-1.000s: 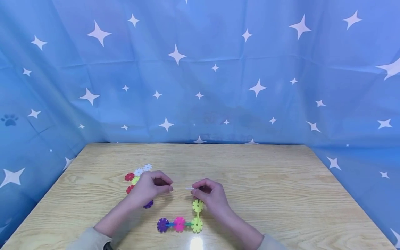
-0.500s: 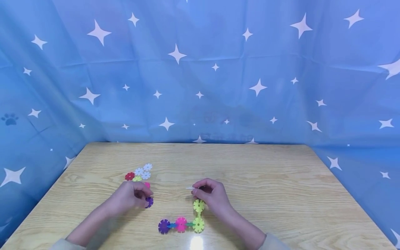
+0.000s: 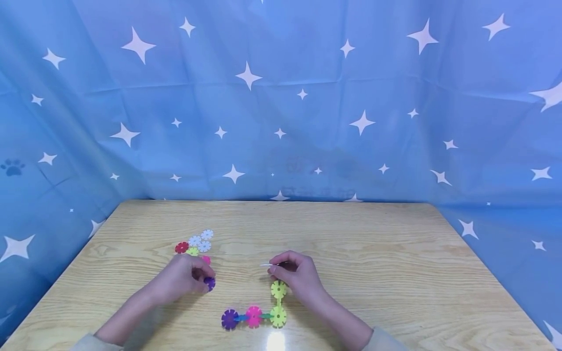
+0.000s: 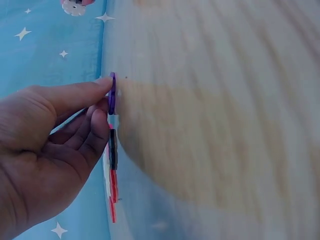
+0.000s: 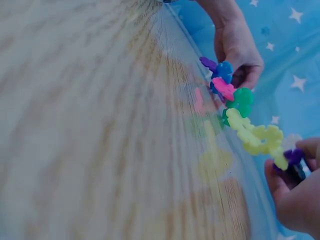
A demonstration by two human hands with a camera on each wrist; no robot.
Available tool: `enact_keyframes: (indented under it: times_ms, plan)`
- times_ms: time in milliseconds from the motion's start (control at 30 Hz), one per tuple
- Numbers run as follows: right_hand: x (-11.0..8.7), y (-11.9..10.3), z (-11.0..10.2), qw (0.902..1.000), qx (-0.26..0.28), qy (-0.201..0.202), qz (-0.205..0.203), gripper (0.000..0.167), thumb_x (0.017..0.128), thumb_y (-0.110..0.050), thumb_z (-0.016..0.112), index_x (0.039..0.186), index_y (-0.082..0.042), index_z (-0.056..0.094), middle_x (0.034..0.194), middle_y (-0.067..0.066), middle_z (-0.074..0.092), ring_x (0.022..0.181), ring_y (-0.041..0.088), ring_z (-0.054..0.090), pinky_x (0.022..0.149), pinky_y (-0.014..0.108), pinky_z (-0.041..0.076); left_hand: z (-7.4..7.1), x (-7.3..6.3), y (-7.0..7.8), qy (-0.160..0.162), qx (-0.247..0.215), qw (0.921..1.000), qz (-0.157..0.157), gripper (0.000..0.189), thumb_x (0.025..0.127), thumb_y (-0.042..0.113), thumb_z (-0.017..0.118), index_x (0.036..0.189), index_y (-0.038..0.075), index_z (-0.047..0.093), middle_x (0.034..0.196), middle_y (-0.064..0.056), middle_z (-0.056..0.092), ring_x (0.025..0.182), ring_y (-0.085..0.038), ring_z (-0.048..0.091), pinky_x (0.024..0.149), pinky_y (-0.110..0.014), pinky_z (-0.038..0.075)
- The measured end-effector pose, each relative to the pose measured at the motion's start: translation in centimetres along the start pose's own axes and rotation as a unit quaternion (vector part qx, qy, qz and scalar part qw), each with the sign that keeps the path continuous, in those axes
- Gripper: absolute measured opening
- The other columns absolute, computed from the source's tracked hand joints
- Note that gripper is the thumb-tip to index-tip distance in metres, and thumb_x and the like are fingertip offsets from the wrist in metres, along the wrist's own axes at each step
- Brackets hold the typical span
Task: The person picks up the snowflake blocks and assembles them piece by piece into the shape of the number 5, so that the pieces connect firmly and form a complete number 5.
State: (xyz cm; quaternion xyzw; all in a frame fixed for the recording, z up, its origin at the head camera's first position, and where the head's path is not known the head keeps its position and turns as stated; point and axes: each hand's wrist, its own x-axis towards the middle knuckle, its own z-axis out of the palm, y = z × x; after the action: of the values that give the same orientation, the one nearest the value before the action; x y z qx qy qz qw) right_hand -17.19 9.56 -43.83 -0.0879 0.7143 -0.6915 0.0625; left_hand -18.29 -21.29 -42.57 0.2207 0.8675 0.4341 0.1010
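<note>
My left hand (image 3: 175, 277) has its thumb and fingers at a purple snowflake disc (image 3: 211, 283) low at the table; the left wrist view shows the thumb tip on the purple disc (image 4: 112, 94). My right hand (image 3: 303, 279) holds the far end of an L-shaped chain of linked discs (image 3: 253, 317), with a white disc (image 3: 265, 264) edge-on jutting from its fingertips. The chain runs purple, blue, pink, green and yellow. In the right wrist view, a purple disc (image 5: 294, 156) beside the yellow discs (image 5: 255, 136) sits at the right fingers.
Loose discs lie behind my left hand: several white discs (image 3: 205, 246), a red disc (image 3: 182, 247), a yellow-green disc (image 3: 191, 251) and a pink disc (image 3: 206, 260) partly hidden by the hand. A starry blue curtain (image 3: 281, 97) hangs beyond the wooden table (image 3: 373, 243).
My left hand has moved left and nearer to me, away from the right hand, down to the loose purple disc. The right hand stays in place with the chain.
</note>
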Motion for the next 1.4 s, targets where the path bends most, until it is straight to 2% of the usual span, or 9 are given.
enact_keyframes:
  times_ms: [167, 333, 567, 733, 833, 1067, 1167, 1333, 1400]
  plan:
    - [-0.02, 0.02, 0.16, 0.9999, 0.013, 0.000, 0.003, 0.017, 0.092, 0.001, 0.072, 0.106, 0.010, 0.069, 0.094, 0.012, 0.071, 0.083, 0.028, 0.072, 0.075, 0.027, 0.061, 0.20, 0.03, 0.17, -0.013, -0.015, 0.9997, -0.013, 0.026, 0.074, -0.004, 0.085, 0.098, 0.000, 0.077, 0.084, -0.002, 0.067, 0.074, -0.014, 0.060, 0.064, -0.025, 0.055]
    - [-0.06, 0.10, 0.23, 0.9998, 0.022, -0.002, 0.005, 0.018, 0.092, 0.000, 0.072, 0.106, 0.011, 0.068, 0.094, 0.011, 0.071, 0.082, 0.027, 0.072, 0.074, 0.028, 0.061, 0.28, -0.06, 0.17, -0.014, 0.001, 0.9998, -0.017, 0.024, 0.075, -0.003, 0.085, 0.097, 0.001, 0.077, 0.084, 0.000, 0.068, 0.073, -0.012, 0.060, 0.064, -0.024, 0.054]
    - [-0.07, 0.09, 0.23, 0.9998, 0.017, -0.006, 0.007, 0.018, 0.092, 0.000, 0.071, 0.107, 0.010, 0.068, 0.094, 0.012, 0.071, 0.083, 0.027, 0.072, 0.075, 0.027, 0.061, 0.04, -0.22, -0.22, -0.023, -0.007, 0.9997, -0.009, 0.028, 0.074, 0.002, 0.088, 0.100, 0.001, 0.078, 0.085, -0.001, 0.067, 0.074, -0.012, 0.060, 0.064, -0.024, 0.054]
    - [-0.20, 0.00, 0.27, 0.9998, 0.013, -0.008, 0.010, 0.018, 0.093, -0.002, 0.071, 0.107, 0.009, 0.069, 0.094, 0.012, 0.072, 0.084, 0.030, 0.072, 0.074, 0.027, 0.060, -0.34, -0.24, -0.63, -0.042, -0.033, 0.9986, -0.002, 0.032, 0.073, -0.004, 0.085, 0.104, -0.003, 0.076, 0.088, -0.004, 0.067, 0.074, -0.012, 0.060, 0.064, -0.024, 0.055]
    - [-0.21, 0.04, 0.29, 0.9999, 0.009, -0.010, 0.009, 0.017, 0.094, -0.002, 0.071, 0.107, 0.009, 0.069, 0.094, 0.012, 0.072, 0.084, 0.031, 0.072, 0.074, 0.027, 0.060, -0.41, -0.18, -0.70, -0.049, -0.026, 0.9984, 0.003, 0.032, 0.073, -0.008, 0.083, 0.104, -0.003, 0.076, 0.088, -0.003, 0.067, 0.074, -0.012, 0.060, 0.063, -0.024, 0.055]
    - [-0.11, 0.16, 0.30, 0.9998, 0.005, -0.012, 0.012, 0.014, 0.094, 0.000, 0.070, 0.106, 0.007, 0.069, 0.094, 0.012, 0.072, 0.086, 0.033, 0.071, 0.075, 0.027, 0.060, -0.25, -0.01, -0.32, -0.060, -0.019, 0.9980, 0.005, 0.031, 0.075, -0.006, 0.083, 0.105, -0.002, 0.075, 0.087, -0.003, 0.064, 0.073, -0.013, 0.057, 0.062, -0.023, 0.052]
    - [-0.11, 0.15, 0.30, 0.9998, 0.004, -0.013, 0.013, 0.014, 0.094, 0.000, 0.070, 0.106, 0.007, 0.069, 0.094, 0.012, 0.072, 0.086, 0.032, 0.071, 0.076, 0.027, 0.060, -0.15, 0.00, -0.37, -0.052, -0.009, 0.9984, 0.021, 0.032, 0.075, -0.004, 0.084, 0.105, 0.001, 0.075, 0.088, -0.002, 0.061, 0.074, -0.012, 0.056, 0.063, -0.023, 0.052]
    - [-0.08, 0.06, 0.35, 0.9998, 0.003, -0.013, 0.014, 0.015, 0.094, -0.002, 0.071, 0.106, 0.006, 0.070, 0.095, 0.012, 0.072, 0.086, 0.030, 0.071, 0.076, 0.027, 0.060, 0.12, 0.09, -0.61, -0.033, 0.025, 0.9966, 0.071, 0.030, 0.074, -0.003, 0.084, 0.101, 0.008, 0.075, 0.088, 0.001, 0.060, 0.074, -0.009, 0.057, 0.063, -0.024, 0.053]
    - [-0.07, 0.03, 0.39, 0.9998, 0.003, -0.013, 0.014, 0.014, 0.094, -0.002, 0.071, 0.106, 0.006, 0.070, 0.095, 0.012, 0.072, 0.086, 0.030, 0.071, 0.076, 0.026, 0.060, 0.20, 0.17, -0.61, -0.035, 0.026, 0.9962, 0.075, 0.029, 0.076, -0.003, 0.083, 0.101, 0.010, 0.075, 0.090, 0.002, 0.062, 0.075, -0.009, 0.058, 0.064, -0.025, 0.054]
